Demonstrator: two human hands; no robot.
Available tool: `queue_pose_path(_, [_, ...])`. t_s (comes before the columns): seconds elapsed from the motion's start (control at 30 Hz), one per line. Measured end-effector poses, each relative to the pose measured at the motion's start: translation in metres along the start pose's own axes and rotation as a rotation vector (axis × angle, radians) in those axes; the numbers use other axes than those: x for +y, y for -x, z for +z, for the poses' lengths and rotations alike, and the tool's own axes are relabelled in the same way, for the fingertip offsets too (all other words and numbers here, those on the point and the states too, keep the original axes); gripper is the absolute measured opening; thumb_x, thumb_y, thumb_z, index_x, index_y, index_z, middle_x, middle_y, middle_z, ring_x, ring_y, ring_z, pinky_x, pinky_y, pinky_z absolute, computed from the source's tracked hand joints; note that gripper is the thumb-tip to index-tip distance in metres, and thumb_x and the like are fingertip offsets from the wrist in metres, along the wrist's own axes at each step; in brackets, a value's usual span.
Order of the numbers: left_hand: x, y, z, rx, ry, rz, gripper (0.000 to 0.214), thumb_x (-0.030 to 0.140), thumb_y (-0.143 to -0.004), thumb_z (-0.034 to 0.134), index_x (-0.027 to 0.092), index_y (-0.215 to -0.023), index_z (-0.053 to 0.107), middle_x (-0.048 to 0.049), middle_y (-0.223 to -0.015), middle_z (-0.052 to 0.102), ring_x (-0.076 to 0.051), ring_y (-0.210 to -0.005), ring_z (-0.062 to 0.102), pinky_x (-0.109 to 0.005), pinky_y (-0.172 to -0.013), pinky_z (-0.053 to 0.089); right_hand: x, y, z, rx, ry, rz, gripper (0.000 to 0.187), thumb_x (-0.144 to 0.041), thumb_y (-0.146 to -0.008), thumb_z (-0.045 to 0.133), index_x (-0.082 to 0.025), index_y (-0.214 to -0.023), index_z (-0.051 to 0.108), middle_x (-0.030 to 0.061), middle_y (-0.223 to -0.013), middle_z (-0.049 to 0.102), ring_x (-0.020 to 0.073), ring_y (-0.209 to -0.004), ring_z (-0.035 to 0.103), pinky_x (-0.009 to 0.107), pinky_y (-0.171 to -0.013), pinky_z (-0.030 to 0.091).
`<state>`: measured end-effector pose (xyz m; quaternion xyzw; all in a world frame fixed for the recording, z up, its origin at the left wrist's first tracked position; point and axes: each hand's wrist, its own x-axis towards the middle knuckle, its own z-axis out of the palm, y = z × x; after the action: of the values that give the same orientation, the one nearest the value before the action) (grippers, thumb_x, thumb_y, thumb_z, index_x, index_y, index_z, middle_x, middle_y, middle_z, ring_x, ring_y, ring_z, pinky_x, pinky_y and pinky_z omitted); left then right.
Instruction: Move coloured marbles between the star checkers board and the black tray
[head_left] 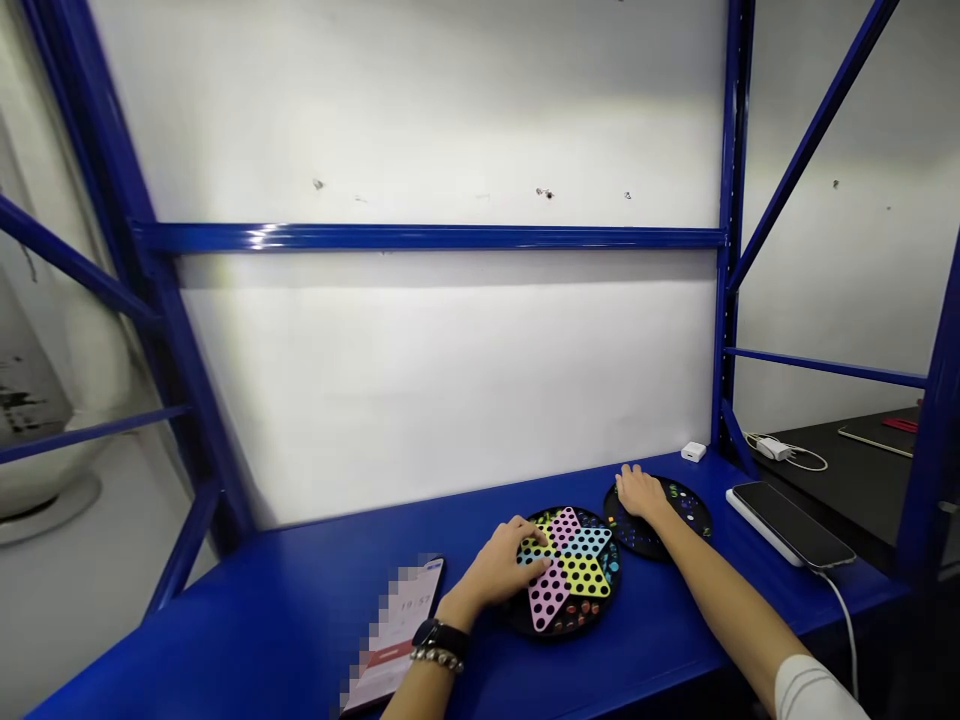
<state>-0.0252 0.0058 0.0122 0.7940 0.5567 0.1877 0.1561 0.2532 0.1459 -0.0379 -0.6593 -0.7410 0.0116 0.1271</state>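
A round black game board [574, 570] with a star of pink, yellow and blue perforated sections lies on the blue shelf [300, 610]. My left hand [504, 566], with a watch and bead bracelet on the wrist, rests on the board's left edge, fingers curled over the yellow section. To the right lies a second round black tray [686, 510] holding small coloured pieces. My right hand [640, 493] lies on that tray's left part, fingers bent down onto it. What the fingertips of either hand hold is too small to see.
A phone [397, 635] lies at the shelf's front left. Another phone [791, 522] on a white pad with a cable lies at the right. A small white box [693, 452] sits by the wall. Blue rack posts [726, 260] frame the bay; a black table [855, 470] stands at right.
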Motion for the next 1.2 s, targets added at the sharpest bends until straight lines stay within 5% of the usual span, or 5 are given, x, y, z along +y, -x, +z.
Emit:
queue_pose_path(0.7, [0.011, 0.004, -0.004, -0.006, 0.023, -0.014, 0.031, 0.044, -0.079, 0.061, 0.024, -0.103, 0.068, -0.0072, -0.114, 0.063, -0.030, -0.112, 0.056, -0.042, -0.098, 0.045, 0.021, -0.006, -0.005, -0.046, -0.146, -0.037, 0.032, -0.044, -0.102, 0.037, -0.022, -0.103, 0.061, 0.0076, -0.104, 0.067, 0.0221, -0.093, 0.064, 0.028, -0.072, 0.040])
queue_pose_path(1.03, [0.010, 0.001, -0.003, 0.177, 0.007, -0.010, 0.021, 0.037, -0.083, 0.054, 0.024, -0.094, 0.066, -0.0046, -0.101, 0.067, -0.023, -0.095, 0.062, -0.034, -0.084, 0.049, 0.012, -0.001, -0.003, -0.049, 0.019, -0.065, 0.035, -0.034, -0.102, 0.037, -0.015, -0.123, 0.056, 0.0175, -0.115, 0.067, 0.0278, -0.103, 0.065, 0.036, -0.085, 0.044])
queue_pose_path(1.2, [0.009, -0.001, -0.001, 0.204, 0.004, 0.005, 0.019, 0.035, -0.085, 0.052, 0.024, -0.090, 0.066, -0.0036, -0.097, 0.068, -0.022, -0.093, 0.062, -0.033, -0.082, 0.049, 0.009, -0.004, -0.001, -0.039, -0.037, -0.046, 0.034, -0.033, -0.100, 0.040, -0.011, -0.112, 0.064, 0.0203, -0.111, 0.068, 0.0307, -0.105, 0.065, 0.038, -0.088, 0.045])
